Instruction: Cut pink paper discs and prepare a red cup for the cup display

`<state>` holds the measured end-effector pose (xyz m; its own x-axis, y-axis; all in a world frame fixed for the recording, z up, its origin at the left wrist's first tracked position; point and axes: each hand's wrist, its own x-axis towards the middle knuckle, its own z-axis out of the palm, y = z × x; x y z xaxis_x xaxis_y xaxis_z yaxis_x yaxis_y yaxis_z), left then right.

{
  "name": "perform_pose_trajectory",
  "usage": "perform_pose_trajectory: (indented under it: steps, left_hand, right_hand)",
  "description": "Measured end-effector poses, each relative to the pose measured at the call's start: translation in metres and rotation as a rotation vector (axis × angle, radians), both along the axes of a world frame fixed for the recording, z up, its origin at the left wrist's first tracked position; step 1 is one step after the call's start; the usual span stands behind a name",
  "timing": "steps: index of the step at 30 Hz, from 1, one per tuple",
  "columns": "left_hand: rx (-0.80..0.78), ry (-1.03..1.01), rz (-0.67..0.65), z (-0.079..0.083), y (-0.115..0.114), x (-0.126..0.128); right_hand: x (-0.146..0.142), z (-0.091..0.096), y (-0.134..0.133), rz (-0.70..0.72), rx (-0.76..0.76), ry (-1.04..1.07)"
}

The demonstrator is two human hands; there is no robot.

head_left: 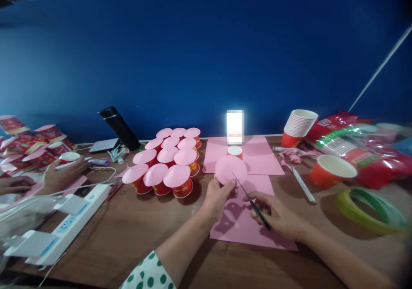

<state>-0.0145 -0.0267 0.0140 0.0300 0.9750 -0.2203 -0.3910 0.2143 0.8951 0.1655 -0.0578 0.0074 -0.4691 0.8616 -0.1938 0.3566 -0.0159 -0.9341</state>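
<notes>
A round pink paper disc (pixel 231 169) is pinched at its lower edge by my left hand (pixel 220 197), thumb on top. My right hand (pixel 273 214) grips a slim, pointed tool with a black handle (pixel 260 215); its thin tip overlaps the disc in view, and I cannot tell whether it touches. Below both hands lies a pink paper sheet (pixel 244 229), partly covered by them. Just beyond the disc stands a red paper cup with a white top (pixel 234 152). To the left, several red cups (pixel 183 189) stand in rows, capped with pink discs (pixel 177 176).
Right: stacked cups (pixel 299 124), a lone cup (pixel 333 171), a white pen-like stick (pixel 304 186), tape rolls (pixel 370 212) and a red plastic package (pixel 341 136). Left: a black bottle (pixel 119 126), a power strip (pixel 69 224) and another person's hand (pixel 62 173) holding a cup. Behind, a lit screen (pixel 234 127).
</notes>
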Motion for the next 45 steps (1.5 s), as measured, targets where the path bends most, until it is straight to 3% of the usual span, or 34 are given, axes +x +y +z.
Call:
perform_pose_trajectory:
  steps: [35, 45]
  left_hand:
    - [-0.003, 0.003, -0.023, 0.000, 0.001, -0.002]
    - [0.002, -0.007, -0.036, -0.003, 0.003, -0.003]
  right_hand:
    - [0.001, -0.003, 0.001, -0.024, 0.043, -0.018]
    - [0.001, -0.008, 0.000, -0.069, -0.011, 0.041]
